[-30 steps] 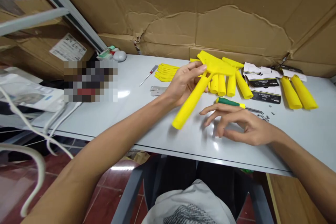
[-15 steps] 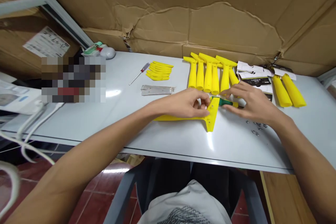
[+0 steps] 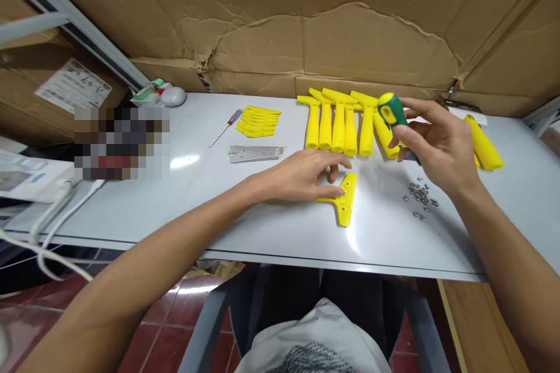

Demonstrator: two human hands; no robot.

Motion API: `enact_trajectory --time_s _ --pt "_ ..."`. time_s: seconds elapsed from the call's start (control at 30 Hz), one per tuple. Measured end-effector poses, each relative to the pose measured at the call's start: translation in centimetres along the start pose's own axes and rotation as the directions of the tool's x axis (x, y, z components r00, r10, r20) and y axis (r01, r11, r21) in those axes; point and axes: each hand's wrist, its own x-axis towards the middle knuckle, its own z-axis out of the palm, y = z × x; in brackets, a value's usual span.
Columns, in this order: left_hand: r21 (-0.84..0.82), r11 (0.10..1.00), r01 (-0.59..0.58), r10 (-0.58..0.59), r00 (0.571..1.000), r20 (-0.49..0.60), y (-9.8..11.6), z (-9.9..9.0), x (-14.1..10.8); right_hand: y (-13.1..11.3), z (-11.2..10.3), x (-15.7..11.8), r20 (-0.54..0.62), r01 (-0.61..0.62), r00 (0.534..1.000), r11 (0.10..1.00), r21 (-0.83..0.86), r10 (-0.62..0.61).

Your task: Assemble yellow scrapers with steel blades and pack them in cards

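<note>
My left hand (image 3: 300, 175) presses down on a yellow plastic T-shaped scraper (image 3: 346, 203) lying on the table. Its thumb touches the T-shaped head, which has small holes; the palm covers most of the handle. Raised over the table, my right hand (image 3: 452, 143) is closed round a screwdriver (image 3: 392, 111) with a green and yellow handle. The handle's butt points up and left, and the shaft is mostly hidden by the fingers. Below that hand lies a loose cluster of small metal screws (image 3: 419, 193).
Several yellow scraper handles (image 3: 338, 122) stand in a row at the back, with more (image 3: 485, 145) at right. Further left lie thin yellow pieces (image 3: 259, 121), a second screwdriver (image 3: 225, 128) and metal blades (image 3: 256, 154). Cardboard (image 3: 262, 23) walls the back; white cables (image 3: 44, 233) hang left.
My right hand has lifted the green screwdriver off the table beside the scraper head and raised it to the right. The left hand stays on the scraper, whose head has turned slightly.
</note>
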Motion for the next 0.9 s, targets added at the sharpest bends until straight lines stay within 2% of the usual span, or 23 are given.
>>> enact_trajectory --time_s 0.07,0.17,0.27,0.37,0.47,0.57,0.7,0.83,0.9 --pt "-0.02 1.0 0.01 -0.011 0.998 -0.062 -0.3 -1.2 -0.2 0.3 0.2 0.2 -0.097 -0.062 0.992 0.986 0.154 0.078" --pt "0.006 0.999 0.045 -0.044 0.989 -0.14 -1.5 -4.4 -1.0 1.0 0.2 0.6 -0.177 -0.1 0.974 0.966 0.238 0.144" --pt "0.124 0.973 0.193 -0.189 0.981 -0.044 -3.7 -8.1 -2.2 1.4 -0.1 0.8 -0.213 -0.125 0.961 0.966 0.228 0.174" --pt "0.294 0.89 0.349 -0.372 0.928 0.024 -6.0 -10.6 -3.2 1.3 -0.2 1.0 -0.24 -0.165 0.943 0.951 0.263 0.23" --pt "0.383 0.827 0.411 -0.468 0.881 0.067 -7.4 -11.1 -3.6 0.7 0.1 1.1 -0.198 -0.276 0.909 0.887 0.371 0.366" --pt "0.42 0.806 0.417 -0.487 0.871 0.068 -7.7 -10.6 -3.5 0.1 0.3 0.9 -0.109 -0.383 0.876 0.815 0.434 0.47" --pt "0.452 0.797 0.401 -0.493 0.864 0.103 -7.5 -10.2 -3.2 -0.6 0.7 0.3 -0.008 -0.438 0.87 0.779 0.448 0.494" --pt "0.391 0.825 0.408 -0.485 0.867 0.118 -7.9 -10.3 -3.1 -0.9 1.2 0.1 -0.012 -0.498 0.831 0.752 0.432 0.556" --pt "0.348 0.844 0.408 -0.47 0.875 0.115 -8.4 -10.4 -3.2 -0.9 1.4 0.2 -0.008 -0.5 0.832 0.756 0.422 0.555"
